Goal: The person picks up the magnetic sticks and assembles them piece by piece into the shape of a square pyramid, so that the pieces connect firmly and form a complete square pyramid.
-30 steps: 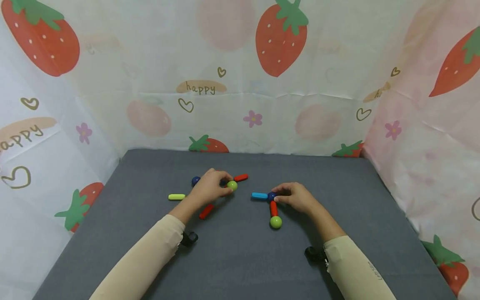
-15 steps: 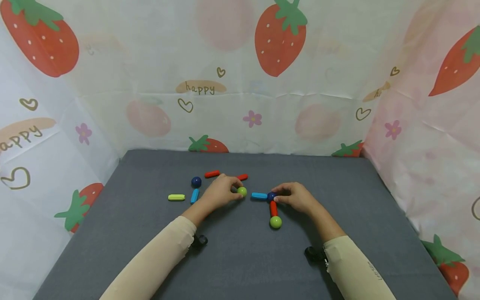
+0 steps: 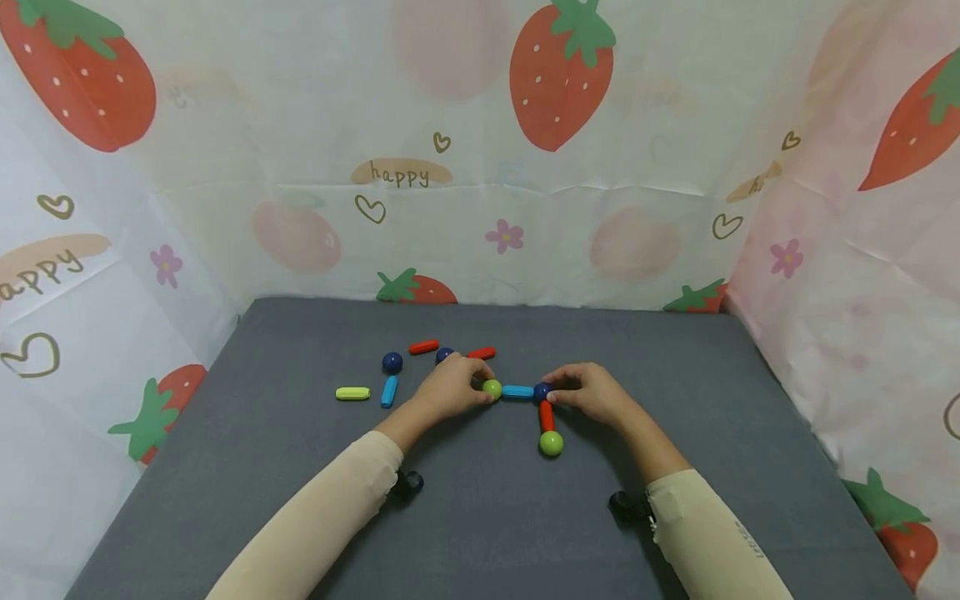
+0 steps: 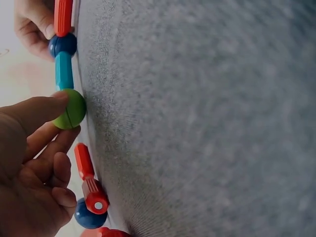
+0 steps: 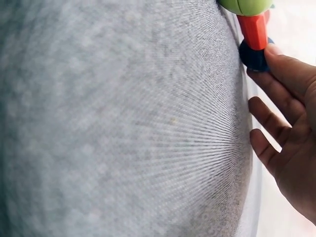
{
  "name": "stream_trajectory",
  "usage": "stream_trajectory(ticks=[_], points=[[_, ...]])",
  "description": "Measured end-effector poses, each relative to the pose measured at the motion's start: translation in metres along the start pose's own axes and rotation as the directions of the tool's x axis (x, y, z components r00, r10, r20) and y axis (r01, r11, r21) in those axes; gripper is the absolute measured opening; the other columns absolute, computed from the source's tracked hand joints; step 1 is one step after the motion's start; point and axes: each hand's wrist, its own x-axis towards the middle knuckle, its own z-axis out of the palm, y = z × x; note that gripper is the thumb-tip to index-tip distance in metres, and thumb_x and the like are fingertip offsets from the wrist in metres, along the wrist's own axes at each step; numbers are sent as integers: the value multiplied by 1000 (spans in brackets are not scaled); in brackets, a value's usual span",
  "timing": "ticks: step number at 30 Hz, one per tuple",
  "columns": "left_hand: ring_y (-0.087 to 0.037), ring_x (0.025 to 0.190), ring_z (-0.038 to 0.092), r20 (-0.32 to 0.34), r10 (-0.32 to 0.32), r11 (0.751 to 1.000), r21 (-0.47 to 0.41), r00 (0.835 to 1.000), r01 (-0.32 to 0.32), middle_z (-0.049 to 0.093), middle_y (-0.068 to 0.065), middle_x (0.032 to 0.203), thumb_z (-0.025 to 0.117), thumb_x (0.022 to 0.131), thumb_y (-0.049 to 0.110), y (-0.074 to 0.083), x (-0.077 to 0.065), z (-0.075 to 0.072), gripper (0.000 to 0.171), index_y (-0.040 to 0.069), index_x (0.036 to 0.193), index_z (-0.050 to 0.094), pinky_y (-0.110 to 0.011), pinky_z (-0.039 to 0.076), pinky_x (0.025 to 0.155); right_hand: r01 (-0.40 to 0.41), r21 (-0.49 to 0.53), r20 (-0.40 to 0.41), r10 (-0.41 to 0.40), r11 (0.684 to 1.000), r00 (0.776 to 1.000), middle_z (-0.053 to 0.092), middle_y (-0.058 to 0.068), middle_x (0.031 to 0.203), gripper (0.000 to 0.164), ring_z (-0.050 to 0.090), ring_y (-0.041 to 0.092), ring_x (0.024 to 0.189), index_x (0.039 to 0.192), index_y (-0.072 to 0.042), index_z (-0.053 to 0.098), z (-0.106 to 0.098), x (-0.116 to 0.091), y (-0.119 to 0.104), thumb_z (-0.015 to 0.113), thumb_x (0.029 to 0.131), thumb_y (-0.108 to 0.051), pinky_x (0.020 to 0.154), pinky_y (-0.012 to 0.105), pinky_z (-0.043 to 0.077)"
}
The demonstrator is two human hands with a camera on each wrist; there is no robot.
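Left hand (image 3: 448, 387) brought its pinched green ball (image 3: 492, 389) against the grooved blue rod (image 3: 518, 392); right hand (image 3: 597, 393) pinched a glossy navy ball (image 3: 541, 391)!

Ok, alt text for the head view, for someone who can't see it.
A left hand pinches a green ball at one end of a blue rod; the right hand grips the dark blue ball at the other. A red rod links that ball to another green ball. More rods and balls lie to the left.
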Motion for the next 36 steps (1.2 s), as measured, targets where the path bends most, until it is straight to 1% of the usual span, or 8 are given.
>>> stream_trajectory(ticks=[4, 10, 19, 22, 28, 30, 33, 36], points=[[-17, 99, 56, -1, 1, 1000, 17, 1000, -1, 74, 2, 111, 81, 90, 29, 2, 1, 1, 27, 21, 115, 76, -36, 50, 84, -3, -3, 1, 3, 1000, 1000, 73, 2, 118, 26, 64, 21, 109, 121, -19, 75, -2, 0, 0, 75, 95, -24, 94, 42, 52], [-17, 102, 57, 10, 12, 1000, 19, 1000, -12, 74, 1, 114, 81, 90, 29, 6, 3, 2, 27, 20, 116, 76, -37, 50, 87, -5, -14, 6, 5, 1000, 1000, 72, 2, 118, 26, 64, 21, 107, 121, -18, 75, -5, -2, 1, 75, 95, -24, 92, 41, 52], [-18, 112, 60, 38, 45, 999, 15, 998, -46, 74, 2, 118, 81, 90, 30, 6, 5, -2, 29, 20, 117, 75, -40, 47, 100, 2, 3, 11, -2, 1000, 1000, 72, 1, 115, 27, 63, 18, 100, 117, -17, 74, -2, -11, 2, 78, 93, -27, 84, 35, 53], [-17, 111, 59, 46, 45, 999, 5, 998, -45, 74, 3, 118, 81, 90, 31, 6, 6, -3, 29, 21, 116, 75, -40, 47, 101, 6, 9, 22, -6, 1000, 1000, 72, 0, 115, 26, 62, 18, 99, 117, -18, 74, -1, -15, 2, 78, 93, -28, 82, 34, 53], [-18, 112, 58, 55, 37, 999, 5, 998, -37, 74, 3, 117, 81, 90, 31, 6, 10, -1, 29, 20, 117, 75, -39, 49, 98, 7, 3, 37, -7, 1000, 999, 70, -1, 115, 23, 61, 19, 104, 115, -21, 75, 1, -22, -2, 79, 93, -26, 86, 36, 52], [-19, 114, 59, 57, 38, 999, -1, 998, -38, 74, 3, 117, 82, 90, 30, 6, 11, -1, 30, 19, 116, 75, -40, 48, 100, 11, -1, 47, -11, 1000, 999, 70, -2, 116, 24, 60, 19, 107, 115, -22, 75, 2, -25, -4, 79, 92, -26, 88, 37, 52], [-20, 117, 60, 62, 44, 999, -9, 997, -43, 74, 2, 118, 81, 90, 30, 6, 13, -1, 29, 18, 116, 75, -42, 43, 110, 20, -3, 61, -20, 1000, 998, 70, -3, 117, 25, 60, 19, 109, 116, -24, 74, 3, -28, -6, 80, 91, -24, 90, 38, 51], [-21, 120, 60, 72, 52, 999, -15, 996, -51, 74, 2, 118, 81, 91, 29, 6, 14, -1, 29, 19, 117, 75, -43, 39, 114, 39, -18, 70, -38, 999, 997, 70, -3, 118, 27, 60, 19, 110, 116, -24, 74, 5, -31, -8, 81, 90, -24, 92, 40, 51]])
